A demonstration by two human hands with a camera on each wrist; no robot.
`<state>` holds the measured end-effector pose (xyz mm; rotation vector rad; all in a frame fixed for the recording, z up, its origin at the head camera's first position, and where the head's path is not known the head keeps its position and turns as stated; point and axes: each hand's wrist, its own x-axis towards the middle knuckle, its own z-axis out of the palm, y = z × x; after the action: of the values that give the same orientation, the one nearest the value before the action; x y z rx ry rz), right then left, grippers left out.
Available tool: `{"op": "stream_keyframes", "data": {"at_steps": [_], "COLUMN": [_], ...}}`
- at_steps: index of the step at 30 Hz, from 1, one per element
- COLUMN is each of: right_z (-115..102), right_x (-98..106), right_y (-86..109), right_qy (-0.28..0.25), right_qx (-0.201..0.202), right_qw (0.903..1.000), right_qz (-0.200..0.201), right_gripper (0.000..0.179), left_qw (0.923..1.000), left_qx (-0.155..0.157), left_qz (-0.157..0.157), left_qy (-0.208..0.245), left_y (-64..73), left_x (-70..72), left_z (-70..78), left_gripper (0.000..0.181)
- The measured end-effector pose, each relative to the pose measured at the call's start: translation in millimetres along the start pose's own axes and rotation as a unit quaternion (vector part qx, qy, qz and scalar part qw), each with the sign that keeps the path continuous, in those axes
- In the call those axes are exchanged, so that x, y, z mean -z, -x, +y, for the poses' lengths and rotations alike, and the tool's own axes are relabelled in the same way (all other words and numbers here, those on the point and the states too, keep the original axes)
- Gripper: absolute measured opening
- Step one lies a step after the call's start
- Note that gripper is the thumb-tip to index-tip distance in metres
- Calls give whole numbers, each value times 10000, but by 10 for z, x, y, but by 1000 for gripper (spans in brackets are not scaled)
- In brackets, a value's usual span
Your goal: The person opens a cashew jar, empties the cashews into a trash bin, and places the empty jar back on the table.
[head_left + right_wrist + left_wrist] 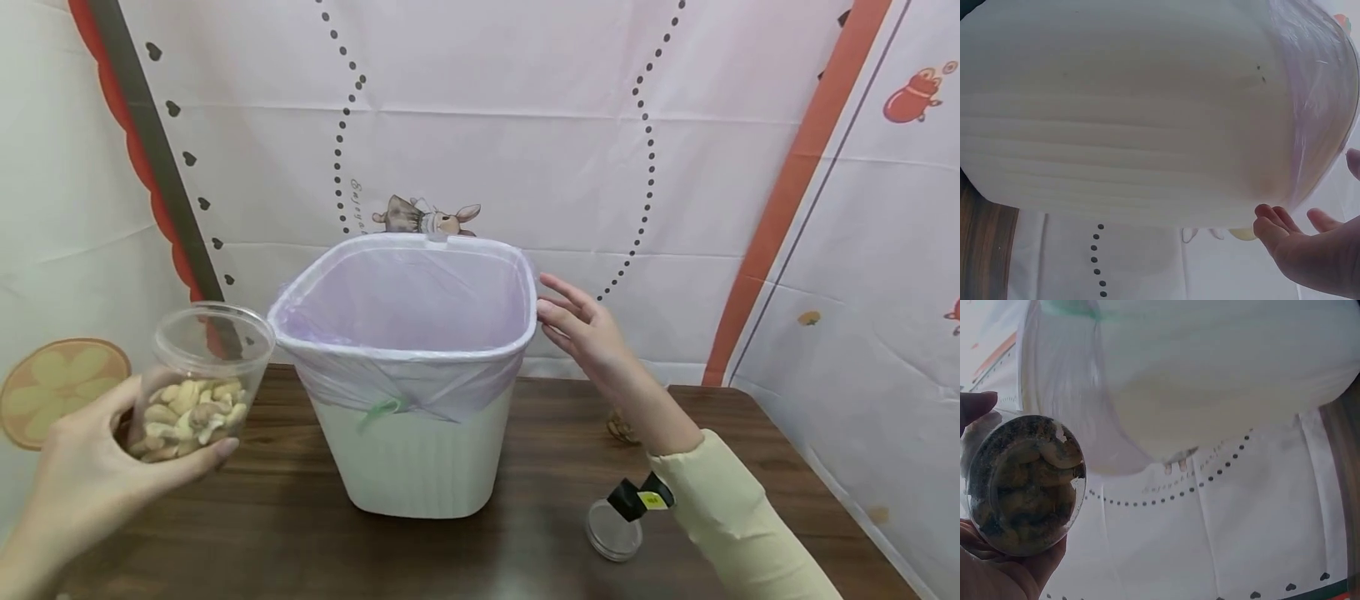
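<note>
In the head view my left hand (97, 467) grips a clear plastic cup (213, 337) at the left, held above the table. Pale cashews (195, 417) fill its lower part, and no lid is on its mouth. The left wrist view shows the cup's round base (1025, 487) and the cashews through it. A white trash bin (427, 458) stands upright in the middle, lined with a thin purple bag (405, 379) folded over its rim. My right hand (585, 325) is at the bin's right rim with loosely bent fingers; whether they touch it, I cannot tell.
A clear round lid (615, 542) lies on the dark wooden table (285, 550), right of the bin. Behind my right forearm is a small brown thing (621, 427), partly hidden. A printed cloth (495, 167) hangs behind the table and along both sides.
</note>
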<state>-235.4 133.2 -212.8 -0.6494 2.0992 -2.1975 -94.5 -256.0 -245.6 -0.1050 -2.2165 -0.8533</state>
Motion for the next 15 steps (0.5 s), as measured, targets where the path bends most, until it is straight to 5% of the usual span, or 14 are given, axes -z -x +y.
{"op": "stream_keyframes", "data": {"at_steps": [8, 15], "right_z": [-57, -60], "right_x": [-1, -7], "right_y": [-95, -173], "right_qy": [92, 107], "right_qx": [-24, -33], "right_qw": [9998, 9999], "right_qz": [200, -21], "right_gripper": [53, 54], "left_qw": [9997, 9883], "left_qx": [130, 737], "left_qz": [-7, -441], "left_qy": [-225, -1263], "left_y": [-341, -618], "left_x": [62, 95], "left_z": [-75, -57], "left_gripper": [64, 77]}}
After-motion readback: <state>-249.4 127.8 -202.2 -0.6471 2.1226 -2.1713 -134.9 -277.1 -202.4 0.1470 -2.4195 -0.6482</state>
